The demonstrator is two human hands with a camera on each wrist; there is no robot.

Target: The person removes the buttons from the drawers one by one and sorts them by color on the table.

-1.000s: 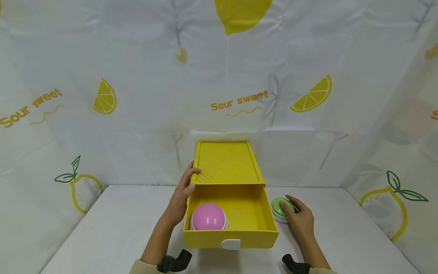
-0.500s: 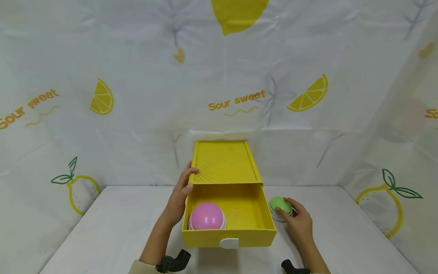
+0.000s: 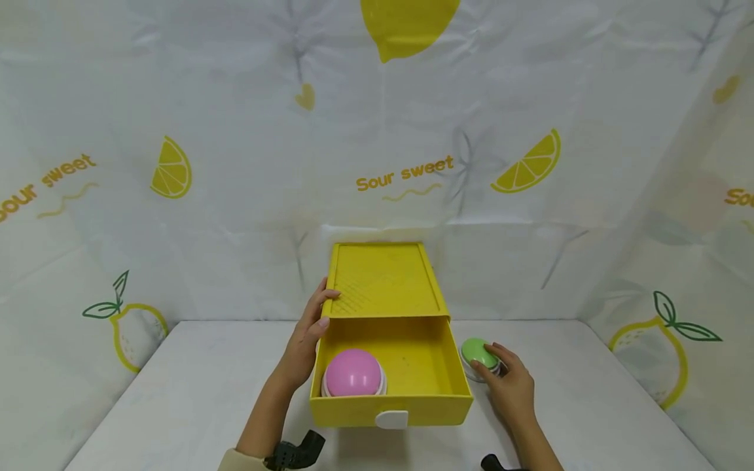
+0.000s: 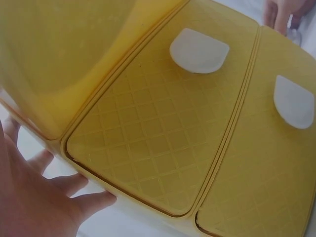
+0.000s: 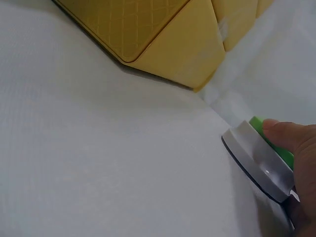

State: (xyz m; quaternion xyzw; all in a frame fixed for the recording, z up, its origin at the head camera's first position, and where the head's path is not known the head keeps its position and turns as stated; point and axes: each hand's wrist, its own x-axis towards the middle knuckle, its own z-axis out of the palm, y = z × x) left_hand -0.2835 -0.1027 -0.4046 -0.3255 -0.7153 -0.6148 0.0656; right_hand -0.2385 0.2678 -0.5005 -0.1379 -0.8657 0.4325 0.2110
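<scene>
Yellow cabinet [image 3: 385, 278] on a white table [image 3: 224, 376], its top drawer [image 3: 421, 413] standing open toward the person. A pink-domed button [image 3: 353, 373] sits in the drawer's front left corner, leaving bare floor on the right. A white handle [image 3: 391, 420] marks the drawer's front; two lower drawers [image 4: 140, 126], seen in the left wrist view, are closed.

The left hand [image 3: 303, 347] lies along the cabinet's left side, its fingers spread against the wall rather than clenched, one fingertip over the top edge and the thumb near the front edge. The placing suggests bracing, since an open drawer shifts weight forward.

To the right of the cabinet, just beside the drawer, is the green-domed button [image 3: 478, 352]. The right hand [image 3: 512, 389] pinches it, thumb toward the person and fingers on the far side, a grip that seems suited to its round shape. The forearm slants in from the cabinet's front right. Whether the button's white base fully touches the table cannot be told.
</scene>
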